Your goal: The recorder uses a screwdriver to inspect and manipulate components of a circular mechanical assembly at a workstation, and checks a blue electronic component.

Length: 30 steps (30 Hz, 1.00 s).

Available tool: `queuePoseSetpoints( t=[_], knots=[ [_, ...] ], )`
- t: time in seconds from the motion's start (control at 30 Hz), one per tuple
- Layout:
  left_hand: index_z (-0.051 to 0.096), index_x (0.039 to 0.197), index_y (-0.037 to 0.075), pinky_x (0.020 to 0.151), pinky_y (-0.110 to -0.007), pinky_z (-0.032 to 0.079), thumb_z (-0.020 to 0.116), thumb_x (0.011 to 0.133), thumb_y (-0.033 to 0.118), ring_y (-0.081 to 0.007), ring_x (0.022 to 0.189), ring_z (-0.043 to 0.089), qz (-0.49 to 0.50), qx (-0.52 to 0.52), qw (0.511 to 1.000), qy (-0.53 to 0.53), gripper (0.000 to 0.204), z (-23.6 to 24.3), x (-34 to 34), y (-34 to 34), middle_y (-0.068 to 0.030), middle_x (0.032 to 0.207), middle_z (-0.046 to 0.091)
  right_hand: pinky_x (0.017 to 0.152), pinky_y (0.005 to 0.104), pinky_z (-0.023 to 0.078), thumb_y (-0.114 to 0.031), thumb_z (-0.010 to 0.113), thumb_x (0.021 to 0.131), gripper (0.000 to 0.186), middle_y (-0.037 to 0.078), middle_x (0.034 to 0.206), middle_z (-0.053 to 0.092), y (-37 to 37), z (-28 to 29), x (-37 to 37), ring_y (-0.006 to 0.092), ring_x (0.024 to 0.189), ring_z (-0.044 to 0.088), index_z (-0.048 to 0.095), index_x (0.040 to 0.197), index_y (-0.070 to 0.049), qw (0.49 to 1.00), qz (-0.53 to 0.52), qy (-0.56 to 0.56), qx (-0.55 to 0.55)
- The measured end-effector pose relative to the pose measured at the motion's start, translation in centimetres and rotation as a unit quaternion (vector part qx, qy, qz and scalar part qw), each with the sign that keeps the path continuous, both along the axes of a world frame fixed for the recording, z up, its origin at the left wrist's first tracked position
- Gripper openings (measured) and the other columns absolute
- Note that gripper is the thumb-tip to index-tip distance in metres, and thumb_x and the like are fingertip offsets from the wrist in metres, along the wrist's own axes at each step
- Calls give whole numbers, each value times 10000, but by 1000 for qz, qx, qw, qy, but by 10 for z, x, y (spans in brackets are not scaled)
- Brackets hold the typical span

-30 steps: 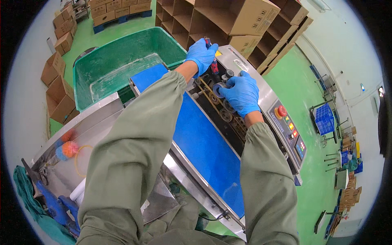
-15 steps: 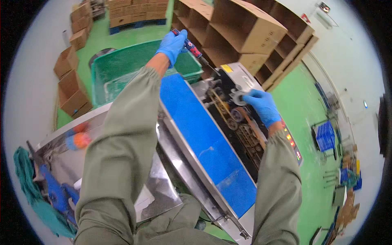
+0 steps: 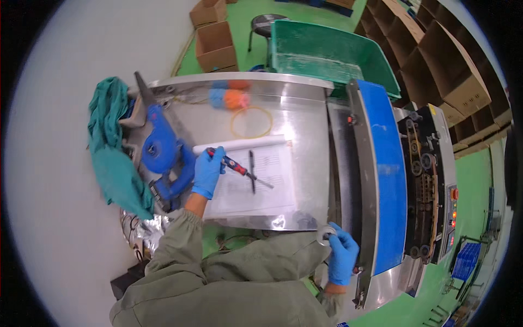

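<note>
My left hand (image 3: 209,173), in a blue glove, is closed round the handle of a screwdriver (image 3: 237,167) with a red and dark blue grip. Its metal shaft points right over printed paper sheets (image 3: 272,199), where a black pen (image 3: 251,172) lies. Low in front of my body, my gloved right hand (image 3: 342,253) pinches a small grey metal ring-shaped part (image 3: 326,235). To its right stands a machine with a blue conveyor belt (image 3: 385,180) and exposed pulleys and drive belts (image 3: 420,158).
A blue hand-held blower (image 3: 159,147) and a teal cloth (image 3: 111,147) lie at the left of the steel table (image 3: 308,163). Beyond it are a green tub (image 3: 332,52), a stool (image 3: 267,24) and cardboard boxes (image 3: 215,46). Lit buttons (image 3: 454,218) line the machine's right side.
My view has turned left toward the table. Both hands have left the machine: the left brought the screwdriver over the papers, and the right carried the ring-shaped part back toward my lap.
</note>
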<state>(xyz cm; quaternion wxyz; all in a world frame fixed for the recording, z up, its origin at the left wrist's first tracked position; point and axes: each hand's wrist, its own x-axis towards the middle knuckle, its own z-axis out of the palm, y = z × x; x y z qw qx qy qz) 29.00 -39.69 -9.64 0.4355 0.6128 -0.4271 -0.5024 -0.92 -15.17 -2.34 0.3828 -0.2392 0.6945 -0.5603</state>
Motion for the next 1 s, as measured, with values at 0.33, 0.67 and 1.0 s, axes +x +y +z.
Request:
queuePoseSetpoints(
  t=[0.33, 0.67, 1.0],
  knots=[
    [618, 955, -4, 608, -309, 511, 570, 904, 167, -161, 651, 655, -73, -115, 968, -209, 185, -30, 33, 41, -124, 760, 651, 713, 286, 531, -122, 659, 861, 116, 58, 902, 670, 2, -66, 69, 152, 798, 642, 652, 938, -36, 990, -19, -140, 24],
    [537, 1162, 9, 886, -439, 436, 657, 795, 209, -376, 1037, 535, 206, -246, 816, -481, 435, 52, 191, -4, -222, 1117, 557, 699, 278, 507, -138, 643, 872, 100, 36, 888, 644, -13, -85, 101, 139, 787, 611, 632, 896, -41, 985, 39, -163, 28],
    [606, 1165, 75, 901, -462, 458, 616, 780, 252, -395, 1044, 571, -18, 71, 836, -543, 423, 4, 367, 12, -219, 1119, 604, 745, 271, 438, -160, 581, 901, 157, 47, 872, 619, 6, -102, 78, 131, 818, 557, 626, 879, -12, 997, 33, -76, -3]
  ],
)
